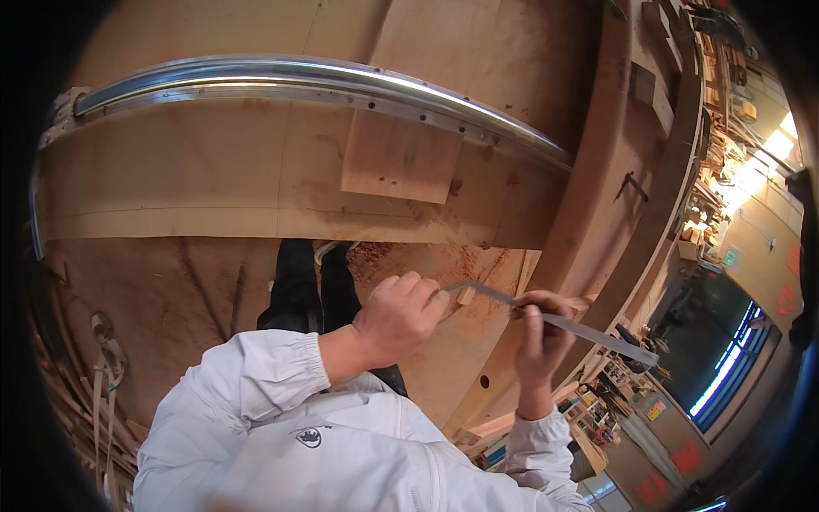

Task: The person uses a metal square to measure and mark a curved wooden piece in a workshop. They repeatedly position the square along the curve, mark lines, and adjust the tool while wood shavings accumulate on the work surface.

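Between my hands I hold a long, flat grey metal blade (601, 338), which slants down toward the right. It narrows and bends close to my left hand (399, 312). That hand is closed in a fist round the thin end, so whatever grip is there stays hidden. My right hand (544, 340) pinches the blade partway along, thumb on the near side, and its broad end sticks out beyond my fingers. Past my hands, a short reddish wooden board (399, 158) lies under a shiny metal rail (324, 78), its near end reaching toward the bench edge.
The rail runs across a wide pale wooden bench (171, 171). Thick wooden beams (589, 188) stretch along the right side, with a small dark tool (631, 188) on one. Wood shavings (401, 263) litter the floor. Straps (108, 358) and timber strips lie at the left.
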Demonstrator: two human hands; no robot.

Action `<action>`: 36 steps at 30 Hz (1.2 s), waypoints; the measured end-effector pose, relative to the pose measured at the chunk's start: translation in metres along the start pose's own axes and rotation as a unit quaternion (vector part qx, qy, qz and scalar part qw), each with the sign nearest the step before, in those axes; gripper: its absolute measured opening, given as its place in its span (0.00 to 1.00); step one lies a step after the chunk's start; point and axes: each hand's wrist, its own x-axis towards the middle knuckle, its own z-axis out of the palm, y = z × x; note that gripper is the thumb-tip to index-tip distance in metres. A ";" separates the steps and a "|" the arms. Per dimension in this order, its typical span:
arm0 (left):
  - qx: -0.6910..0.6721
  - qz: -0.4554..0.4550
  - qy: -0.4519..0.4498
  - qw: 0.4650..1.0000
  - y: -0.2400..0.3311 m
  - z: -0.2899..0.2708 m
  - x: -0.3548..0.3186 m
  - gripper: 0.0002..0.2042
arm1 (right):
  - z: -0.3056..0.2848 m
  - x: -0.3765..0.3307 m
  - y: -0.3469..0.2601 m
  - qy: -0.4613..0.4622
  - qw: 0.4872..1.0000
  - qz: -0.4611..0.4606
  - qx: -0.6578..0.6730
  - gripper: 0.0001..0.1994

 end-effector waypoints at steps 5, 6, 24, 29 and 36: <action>-0.054 -0.036 0.116 0.991 -0.015 -0.032 0.002 0.09 | -0.049 0.043 -0.003 0.057 0.996 -0.071 0.016 0.11; -0.063 -0.060 0.095 0.992 -0.024 -0.027 -0.006 0.08 | -0.054 0.052 -0.001 0.049 0.997 -0.058 0.027 0.12; -0.078 -0.343 -0.376 0.857 -0.131 0.149 -0.277 0.07 | -0.064 0.169 0.058 0.068 0.991 -0.106 -0.043 0.14; -0.033 -0.340 -0.446 0.827 -0.148 0.170 -0.277 0.08 | -0.059 0.174 0.071 0.099 0.983 -0.134 -0.074 0.15; -0.036 -0.347 -0.460 0.817 -0.168 0.189 -0.295 0.07 | -0.057 0.175 0.080 0.126 0.977 -0.153 -0.071 0.15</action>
